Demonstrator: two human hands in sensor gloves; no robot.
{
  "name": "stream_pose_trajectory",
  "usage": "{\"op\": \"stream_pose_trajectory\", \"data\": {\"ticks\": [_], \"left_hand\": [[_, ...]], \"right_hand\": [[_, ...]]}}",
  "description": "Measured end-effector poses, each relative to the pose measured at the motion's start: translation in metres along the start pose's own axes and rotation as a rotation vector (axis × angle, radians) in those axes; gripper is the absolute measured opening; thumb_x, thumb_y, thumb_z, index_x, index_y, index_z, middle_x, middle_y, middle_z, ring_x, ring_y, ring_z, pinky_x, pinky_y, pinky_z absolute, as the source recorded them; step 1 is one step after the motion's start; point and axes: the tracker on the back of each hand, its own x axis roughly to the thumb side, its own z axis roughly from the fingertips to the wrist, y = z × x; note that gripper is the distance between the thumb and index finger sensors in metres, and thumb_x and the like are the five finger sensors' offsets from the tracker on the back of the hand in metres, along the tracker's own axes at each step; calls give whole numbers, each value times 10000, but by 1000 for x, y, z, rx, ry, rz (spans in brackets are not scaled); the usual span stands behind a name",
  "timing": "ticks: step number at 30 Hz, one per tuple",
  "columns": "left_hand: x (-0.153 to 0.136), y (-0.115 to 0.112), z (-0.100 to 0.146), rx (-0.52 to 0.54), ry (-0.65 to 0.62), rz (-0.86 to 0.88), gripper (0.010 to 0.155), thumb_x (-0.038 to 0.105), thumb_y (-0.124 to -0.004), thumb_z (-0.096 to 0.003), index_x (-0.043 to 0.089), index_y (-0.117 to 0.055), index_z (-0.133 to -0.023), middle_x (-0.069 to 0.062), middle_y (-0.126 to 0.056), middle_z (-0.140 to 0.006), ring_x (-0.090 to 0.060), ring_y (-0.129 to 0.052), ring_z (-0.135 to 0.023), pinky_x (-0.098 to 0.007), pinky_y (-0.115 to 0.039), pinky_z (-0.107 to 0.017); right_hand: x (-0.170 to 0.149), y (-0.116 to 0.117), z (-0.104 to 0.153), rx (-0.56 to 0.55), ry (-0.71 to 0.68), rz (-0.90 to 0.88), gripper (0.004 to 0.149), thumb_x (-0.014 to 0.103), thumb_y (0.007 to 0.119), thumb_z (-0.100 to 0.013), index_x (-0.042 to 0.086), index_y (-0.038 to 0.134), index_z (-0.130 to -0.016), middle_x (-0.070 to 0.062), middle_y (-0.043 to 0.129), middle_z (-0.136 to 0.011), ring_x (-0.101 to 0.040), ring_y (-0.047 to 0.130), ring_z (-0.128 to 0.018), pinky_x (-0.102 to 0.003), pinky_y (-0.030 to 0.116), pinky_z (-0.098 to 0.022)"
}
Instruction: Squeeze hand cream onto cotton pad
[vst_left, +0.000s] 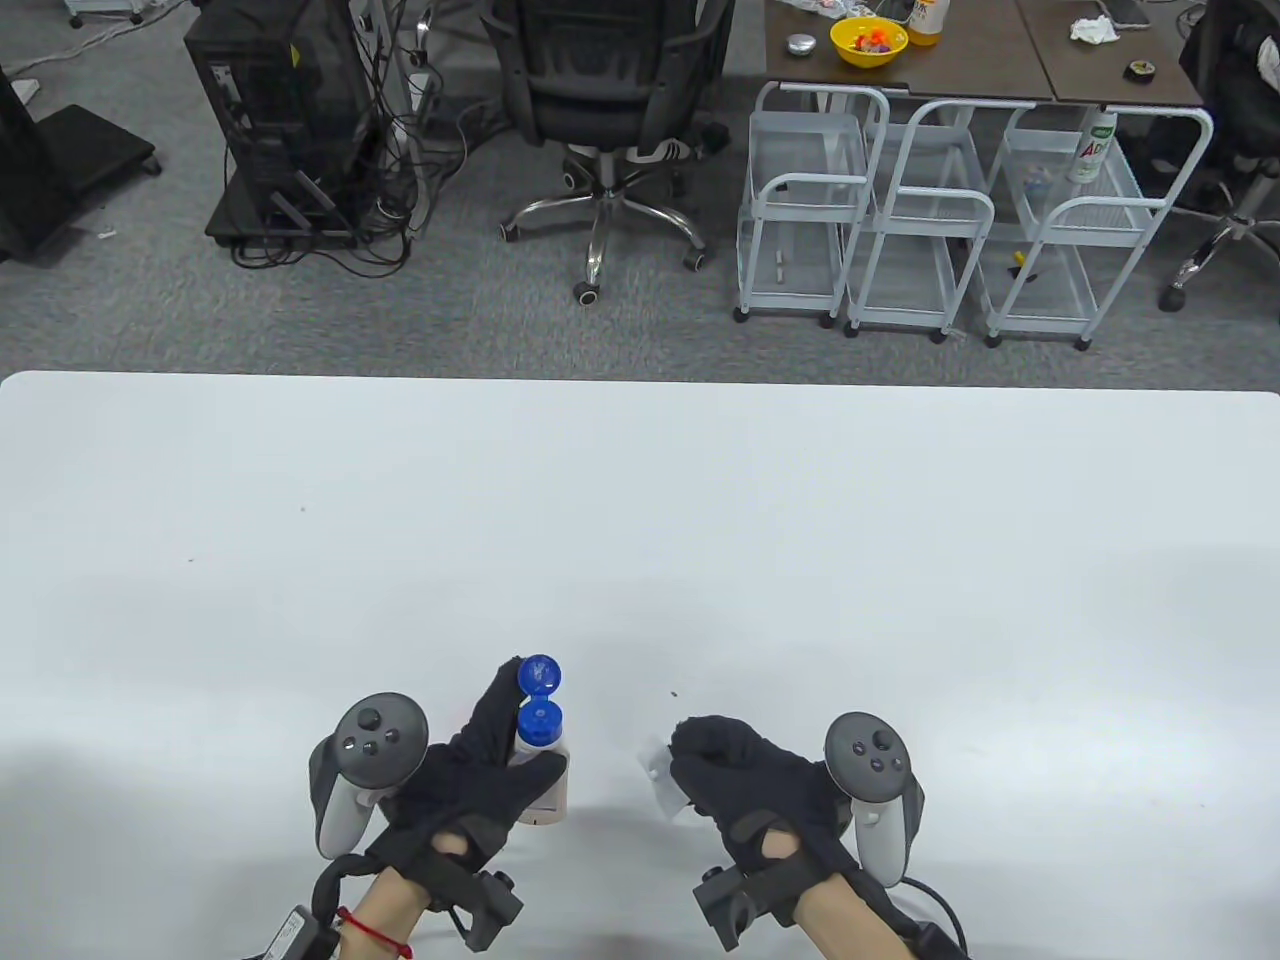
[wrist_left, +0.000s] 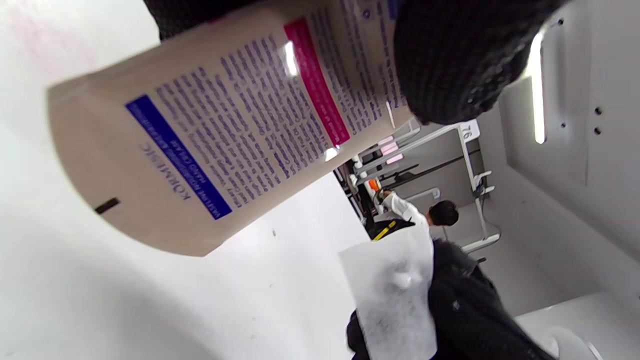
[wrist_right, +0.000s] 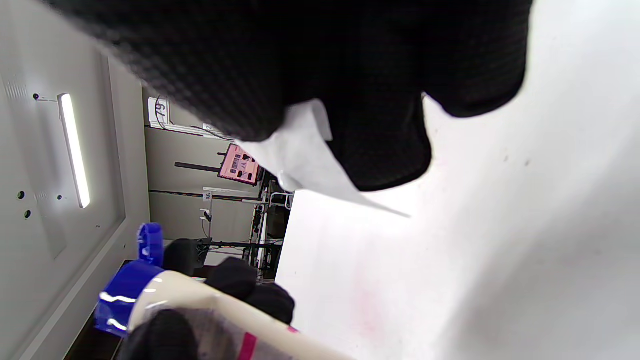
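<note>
A white table (vst_left: 640, 520) is seen from above, with two black-gloved hands entering from the 6 o'clock edge. A beige hand cream tube (vst_left: 541, 775) is grasped upright in the grip of the left hand (vst_left: 470, 790), at about 7 o'clock in the table view. Its blue flip cap (vst_left: 540, 700) is hinged open at the top, with one finger raised beside it. A thin white cotton pad (vst_left: 662, 775) is pinched in the grip of the right hand (vst_left: 750, 785), near 5 o'clock, just right of the tube and apart from it. In the left wrist view, a small white dab is seen on the pad. In the right wrist view, the pad is seen clamped between gloved fingertips (wrist_right: 385, 150) above the table.
</note>
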Motion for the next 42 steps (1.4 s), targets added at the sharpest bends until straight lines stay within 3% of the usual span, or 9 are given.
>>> {"op": "stream_pose_trajectory", "data": {"ticks": [8, 16, 18, 25, 32, 34, 38, 40, 42], "left_hand": [[-5, 8, -1, 4, 18, 64, 907, 500, -841, -389, 460, -210, -1040, 132, -853, -913, -67, -1073, -675, -381, -853, -576], [-5, 6, -2, -7, 16, 45, 745, 462, -742, -423, 602, -253, -966, 84, -826, -949, -96, -1093, -606, -395, -872, -529], [-5, 5, -3, -20, 2, 34, 684, 467, -671, -399, 611, -300, -955, 67, -830, -947, -110, -1094, -585, -412, -869, -520], [0, 3, -3, 16, -15, -61, 630, 402, -717, -338, 580, -504, -904, 34, -944, -837, -109, -1152, -474, -408, -917, -455], [0, 2, -2, 31, -9, -77, 643, 409, -716, -356, 592, -496, -931, 42, -909, -887, -129, -1110, -538, -434, -866, -516], [1, 2, -3, -9, -8, -93, 705, 313, -767, -394, 591, -453, -960, 37, -833, -975, -186, -1057, -644, -475, -818, -565], [-2, 4, -4, 26, 19, -153, 767, 294, -801, -385, 463, -403, -1018, 117, -837, -990, -159, -1039, -687, -453, -826, -570], [-4, 6, -5, 27, 42, -155, 707, 316, -816, -379, 297, -526, -1024, 107, -880, -960, -127, -1044, -684, -437, -838, -561], [-7, 8, -6, 53, 60, -151, 630, 327, -813, -378, 287, -643, -983, 62, -936, -901, -152, -1047, -668, -444, -844, -546]], "right_hand": [[-2, -3, -3, -13, 9, 3, 374, 301, 961, -402, 253, 912, -769, -29, 1059, -667, -278, 1133, -578, -479, 868, -451], [-2, -5, -5, -16, 15, 5, 374, 300, 960, -404, 251, 911, -771, -32, 1058, -669, -278, 1131, -579, -480, 867, -452], [-2, -6, -5, -19, 16, 9, 374, 300, 960, -404, 251, 912, -771, -33, 1058, -668, -279, 1131, -578, -482, 866, -452], [-4, -10, -9, -39, 20, 17, 373, 297, 961, -403, 249, 913, -770, -34, 1059, -667, -280, 1130, -579, -482, 865, -452], [-4, -12, -11, -40, 25, 17, 375, 296, 961, -402, 246, 913, -771, -35, 1059, -668, -283, 1129, -577, -484, 863, -452], [-4, -14, -12, -38, 25, 15, 374, 292, 961, -402, 245, 914, -770, -39, 1059, -667, -287, 1127, -576, -487, 861, -453], [-6, -24, -19, -28, 35, 9, 373, 278, 963, -399, 230, 919, -766, -55, 1061, -657, -299, 1124, -557, -501, 851, -453], [-7, -31, -24, -22, 44, 28, 371, 275, 961, -400, 227, 921, -765, -59, 1060, -657, -304, 1120, -551, -504, 848, -453], [-9, -40, -30, -14, 61, 59, 370, 270, 961, -399, 223, 923, -764, -62, 1060, -656, -308, 1118, -540, -508, 845, -452]]}}
